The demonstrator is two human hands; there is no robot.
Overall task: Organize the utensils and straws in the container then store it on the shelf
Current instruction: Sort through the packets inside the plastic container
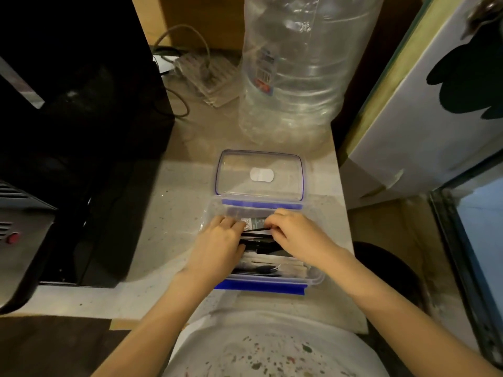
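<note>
A clear plastic container (317, 277) with blue clips stands open on the pale counter, its lid (260, 174) lying flat behind it. Inside lie black utensils (261, 268), white wrapped straws (288, 263) and a small dark packet (254, 221). Both hands are down inside the container. My left hand (217, 244) rests on the contents at the left side. My right hand (296, 235) pinches a thin black straw (257, 229) that runs across toward the left hand's fingers. Much of the contents is hidden under the hands.
A large clear water bottle (294, 72) stands right behind the lid. A black appliance (81, 131) fills the left side, with cables (179, 74) behind it. A white board (424, 110) leans at the right, past the counter's right edge (345, 202).
</note>
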